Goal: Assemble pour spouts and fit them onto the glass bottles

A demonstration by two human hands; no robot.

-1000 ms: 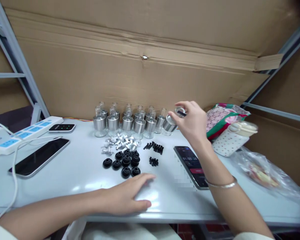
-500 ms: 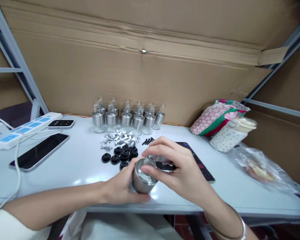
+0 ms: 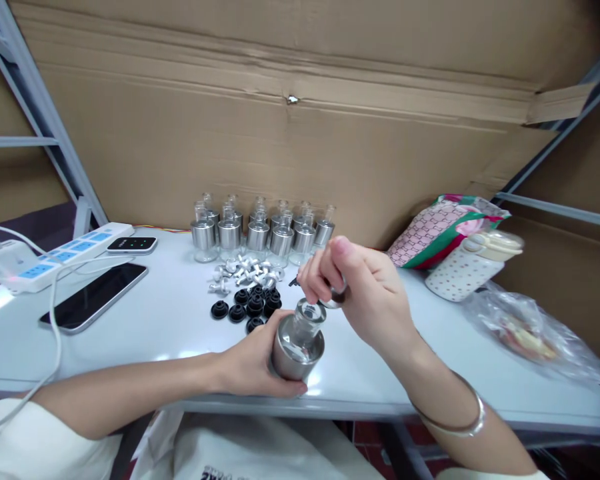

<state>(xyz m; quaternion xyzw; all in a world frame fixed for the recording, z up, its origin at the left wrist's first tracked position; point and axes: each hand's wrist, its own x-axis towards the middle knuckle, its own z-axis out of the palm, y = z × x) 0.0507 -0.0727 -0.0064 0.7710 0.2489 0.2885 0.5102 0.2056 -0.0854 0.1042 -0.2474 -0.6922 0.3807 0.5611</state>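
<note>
Glass bottle (image 3: 298, 343) wrapped by left hand (image 3: 253, 363); right hand (image 3: 367, 293) fingers (image 3: 313, 283) pinch a small cap (image 3: 333, 301).

A white bench (image 3: 145, 333) stands before a big cardboard sheet (image 3: 280, 153). At the back, a group of small bottles (image 3: 260, 230) with metal collars stands in two rows. In front of them lie white plugs (image 3: 243, 272) and black caps (image 3: 247, 305). On the left are a power strip (image 3: 65, 257), a small black device (image 3: 131, 245) and a dark phone (image 3: 95, 305). On the right are a patterned pouch (image 3: 443, 227), a dotted cup (image 3: 467, 270) and a plastic bag (image 3: 523, 327).
</note>
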